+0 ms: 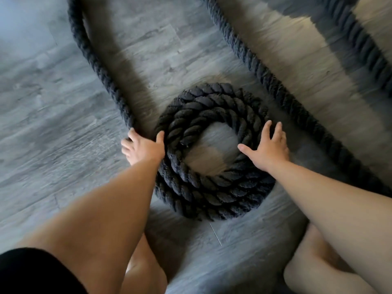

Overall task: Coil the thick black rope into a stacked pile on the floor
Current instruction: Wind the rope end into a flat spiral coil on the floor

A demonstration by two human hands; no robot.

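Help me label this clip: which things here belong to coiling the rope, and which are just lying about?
Job in hand:
coiled pile
loose rope feeding it, gripped by the left hand
right hand, flat on the pile
far rope stretch, probably the same rope

Lying about:
thin pale sliver on the floor

Black short sleeve (31, 272) above bare left forearm (118, 198)

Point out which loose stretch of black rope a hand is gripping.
The leftmost stretch of thick black twisted rope: the left hand grips it beside the coiled pile; the other stretches lie untouched.
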